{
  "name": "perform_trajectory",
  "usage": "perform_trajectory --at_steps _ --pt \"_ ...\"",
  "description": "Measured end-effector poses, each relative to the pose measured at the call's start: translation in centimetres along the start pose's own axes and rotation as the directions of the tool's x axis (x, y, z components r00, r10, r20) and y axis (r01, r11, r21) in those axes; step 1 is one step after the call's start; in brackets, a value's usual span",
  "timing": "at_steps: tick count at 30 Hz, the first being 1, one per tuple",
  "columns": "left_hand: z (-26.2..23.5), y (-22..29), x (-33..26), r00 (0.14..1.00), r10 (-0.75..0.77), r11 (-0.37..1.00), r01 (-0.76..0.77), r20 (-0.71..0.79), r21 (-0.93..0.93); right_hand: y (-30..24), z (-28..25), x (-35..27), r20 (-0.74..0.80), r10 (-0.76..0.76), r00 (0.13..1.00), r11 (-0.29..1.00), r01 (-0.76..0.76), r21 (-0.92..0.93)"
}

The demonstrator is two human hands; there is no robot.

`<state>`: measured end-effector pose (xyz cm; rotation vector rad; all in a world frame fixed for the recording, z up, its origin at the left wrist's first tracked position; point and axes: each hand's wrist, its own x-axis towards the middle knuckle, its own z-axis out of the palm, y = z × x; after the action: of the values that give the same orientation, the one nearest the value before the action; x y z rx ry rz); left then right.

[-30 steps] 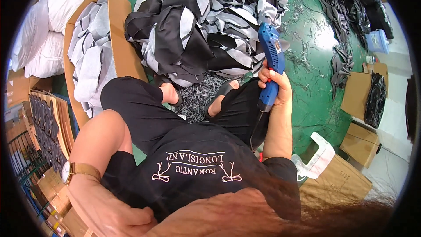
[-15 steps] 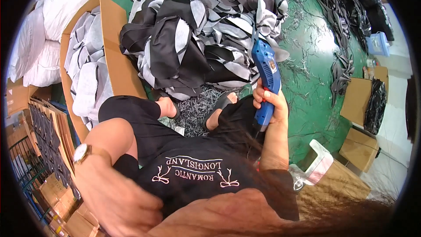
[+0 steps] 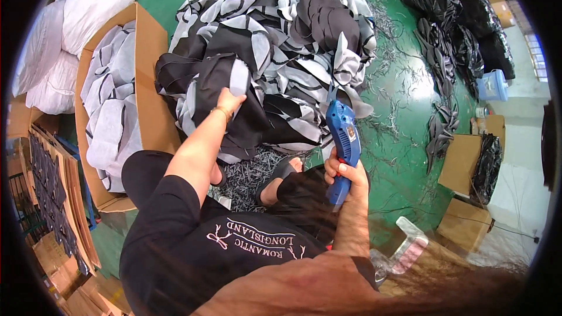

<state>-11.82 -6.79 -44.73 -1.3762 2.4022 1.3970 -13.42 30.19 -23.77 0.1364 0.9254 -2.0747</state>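
My right hand [image 3: 351, 177] is wrapped round the handle of blue electric scissors [image 3: 344, 134], held upright with the blades pointing away from me. Ahead lies a big heap of cut fabric pieces [image 3: 325, 17], black or dark grey on one face and pale grey on the other. On the near left of the heap, my left hand [image 3: 230, 100] reaches down with its fingers closed at the pale edge of a black fabric piece [image 3: 213, 82]. The fingertips partly hide that edge.
To the left stands a cardboard box [image 3: 153, 70] full of pale grey fabric pieces, with white sacks [image 3: 93, 9] beyond. Fabric scraps [image 3: 249, 172] litter the green floor around my feet. Black plastic bags [image 3: 486, 35] and cardboard boxes [image 3: 465, 222] line the right.
My left hand has swung from near my body out to the heap and closed on a fabric piece. My right hand still holds the electric scissors; the view has shifted slightly.
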Motion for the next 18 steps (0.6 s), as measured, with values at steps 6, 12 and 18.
perform_trajectory --at_steps 6,12,18 --pt "0.2 3.4 -7.1 0.86 0.096 0.551 0.374 0.501 -0.747 0.2 -0.1 0.0 -0.017 -0.032 0.999 0.998 0.031 -0.058" --pt "-3.4 8.3 -18.9 0.831 0.313 0.296 0.374 0.459 -0.879 2.1 1.6 0.8 -0.091 -0.129 0.987 0.844 0.061 -0.533" --pt "-6.1 7.6 -25.6 0.795 0.393 0.264 0.383 0.462 -0.885 7.0 5.3 1.1 -0.011 -0.147 0.989 0.568 0.075 -0.819"
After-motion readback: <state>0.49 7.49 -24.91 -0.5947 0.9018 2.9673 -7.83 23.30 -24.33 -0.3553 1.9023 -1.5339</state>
